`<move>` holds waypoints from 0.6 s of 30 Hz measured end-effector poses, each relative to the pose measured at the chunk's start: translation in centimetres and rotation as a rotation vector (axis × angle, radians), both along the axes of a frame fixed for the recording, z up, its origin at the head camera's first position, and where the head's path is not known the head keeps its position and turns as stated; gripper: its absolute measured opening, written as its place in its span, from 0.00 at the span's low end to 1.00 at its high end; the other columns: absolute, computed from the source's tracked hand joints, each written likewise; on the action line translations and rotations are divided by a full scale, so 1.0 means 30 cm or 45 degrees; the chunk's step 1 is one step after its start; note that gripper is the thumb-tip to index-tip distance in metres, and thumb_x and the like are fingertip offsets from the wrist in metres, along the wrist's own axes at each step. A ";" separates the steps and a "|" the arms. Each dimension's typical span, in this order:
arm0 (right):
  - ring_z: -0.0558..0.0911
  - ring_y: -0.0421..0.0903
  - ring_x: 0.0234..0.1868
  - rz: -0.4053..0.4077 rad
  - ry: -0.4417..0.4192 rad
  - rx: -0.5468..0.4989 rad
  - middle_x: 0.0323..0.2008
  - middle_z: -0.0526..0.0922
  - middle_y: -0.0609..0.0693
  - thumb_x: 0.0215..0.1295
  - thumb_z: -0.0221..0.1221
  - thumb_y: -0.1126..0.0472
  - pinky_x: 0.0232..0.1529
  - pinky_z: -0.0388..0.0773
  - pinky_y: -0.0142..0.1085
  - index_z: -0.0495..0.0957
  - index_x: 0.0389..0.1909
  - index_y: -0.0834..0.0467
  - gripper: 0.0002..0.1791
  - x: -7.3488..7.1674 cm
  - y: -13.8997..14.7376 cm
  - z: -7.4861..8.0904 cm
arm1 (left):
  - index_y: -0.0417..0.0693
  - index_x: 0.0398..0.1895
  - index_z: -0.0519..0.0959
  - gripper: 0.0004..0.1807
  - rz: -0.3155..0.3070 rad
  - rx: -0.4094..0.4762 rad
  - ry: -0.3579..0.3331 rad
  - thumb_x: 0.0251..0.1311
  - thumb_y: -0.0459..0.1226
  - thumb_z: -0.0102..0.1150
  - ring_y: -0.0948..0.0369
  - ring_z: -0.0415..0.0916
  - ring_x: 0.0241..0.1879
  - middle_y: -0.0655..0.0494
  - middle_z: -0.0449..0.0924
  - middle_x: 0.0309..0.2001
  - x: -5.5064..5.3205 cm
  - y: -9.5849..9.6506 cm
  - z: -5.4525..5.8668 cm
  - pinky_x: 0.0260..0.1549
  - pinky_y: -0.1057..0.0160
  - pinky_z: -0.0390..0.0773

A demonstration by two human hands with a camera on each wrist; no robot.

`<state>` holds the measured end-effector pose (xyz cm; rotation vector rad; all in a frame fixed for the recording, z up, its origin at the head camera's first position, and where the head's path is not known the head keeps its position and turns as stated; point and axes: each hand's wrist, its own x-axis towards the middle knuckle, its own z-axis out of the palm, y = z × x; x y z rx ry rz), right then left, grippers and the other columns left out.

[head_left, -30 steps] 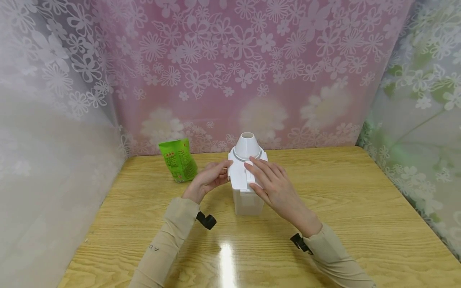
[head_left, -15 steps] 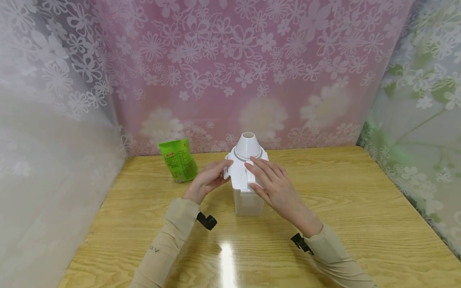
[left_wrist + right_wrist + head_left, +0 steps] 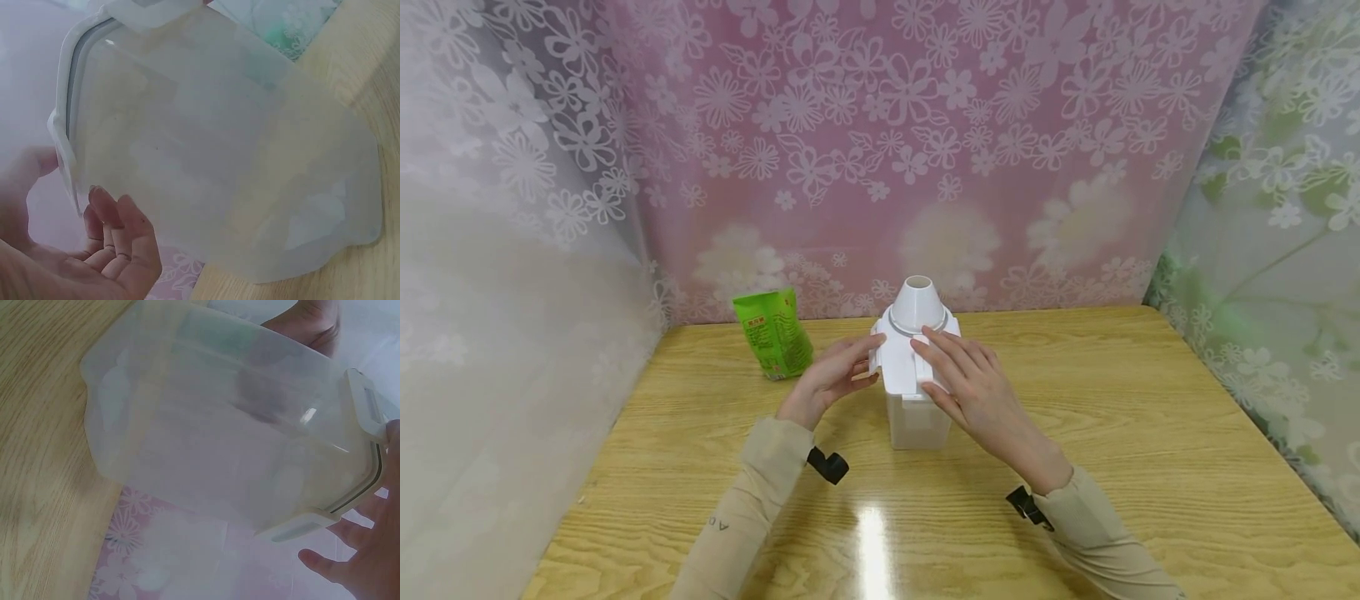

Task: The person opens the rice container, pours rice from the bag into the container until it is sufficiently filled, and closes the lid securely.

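Note:
A translucent storage container (image 3: 919, 423) with a white lid (image 3: 897, 367) stands upright in the middle of the table; a white cone-shaped spout (image 3: 917, 307) rises from the lid's far end. My left hand (image 3: 835, 372) is at its left side, with the thumb on a side latch (image 3: 64, 159) and curled fingers around the latch's lower end. That latch tilts outward from the container wall in the left wrist view. My right hand (image 3: 973, 383) rests on the lid with its fingers extended. Two more latches (image 3: 365, 403) show on the lid's edge in the right wrist view.
A green printed pouch (image 3: 773, 335) stands on the wooden table (image 3: 1075, 392), left of the container near the back edge. A pink flowered curtain (image 3: 850, 167) hangs behind the table, with pale curtains on both sides.
The latch on the container's left side has swung outward from its place a second ago. My left fingers have shifted slightly and spread lower beneath it. The right hand stays on the lid.

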<state>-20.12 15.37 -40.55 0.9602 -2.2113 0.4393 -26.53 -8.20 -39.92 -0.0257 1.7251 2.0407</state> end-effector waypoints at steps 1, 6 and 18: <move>0.73 0.57 0.66 -0.001 -0.002 -0.001 0.70 0.71 0.56 0.82 0.36 0.39 0.58 0.72 0.59 0.70 0.71 0.54 0.32 0.000 0.001 0.000 | 0.38 0.63 0.71 0.25 0.009 -0.021 0.010 0.73 0.46 0.56 0.62 0.76 0.45 0.57 0.79 0.45 0.004 0.002 0.003 0.60 0.52 0.74; 0.73 0.57 0.66 -0.007 -0.018 -0.004 0.71 0.71 0.56 0.82 0.36 0.39 0.59 0.71 0.61 0.69 0.72 0.54 0.32 0.003 0.005 0.003 | 0.37 0.69 0.68 0.33 0.065 -0.149 0.107 0.71 0.50 0.59 0.54 0.75 0.54 0.48 0.76 0.56 0.026 0.008 0.007 0.65 0.46 0.71; 0.72 0.56 0.67 -0.009 -0.041 0.021 0.72 0.69 0.55 0.82 0.36 0.39 0.62 0.70 0.58 0.68 0.73 0.53 0.32 0.006 0.005 0.007 | 0.39 0.67 0.69 0.29 0.222 -0.401 0.498 0.71 0.46 0.60 0.48 0.76 0.55 0.42 0.74 0.60 0.092 0.012 0.008 0.56 0.49 0.79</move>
